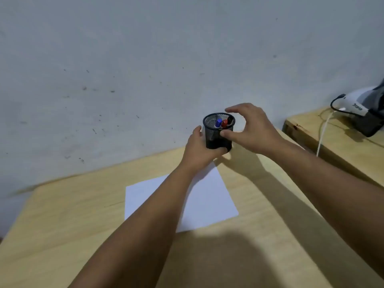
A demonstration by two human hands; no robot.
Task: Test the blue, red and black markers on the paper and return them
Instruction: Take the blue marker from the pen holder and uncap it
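**Two hands at a mesh pen cup on a wooden table**

A scuffed grey wall (145,59) fills the upper half of the view. Below it lies a light wooden table (62,225), and a second wooden surface (336,142) stands to the right, apart from the first. On that second surface rests a white and dark device (361,107) with a white cable (323,132) running down from it; the device carries dark lettering, seen reversed and too blurred to read.

A blank white sheet of paper (207,200) lies flat on the table, partly covered by the person's left forearm. Beyond the paper, near the wall, is a black mesh pen cup (218,138). The left hand (199,150) grips the cup's lower side, fingers curled round it. The right hand (253,129) arches at the cup's right side, thumb against the mesh, fingers curved wide above the rim and holding nothing.

Inside the cup stand the blue marker (218,123), the red marker (224,123) beside it, and the black marker (230,121), its dark cap barely distinct.
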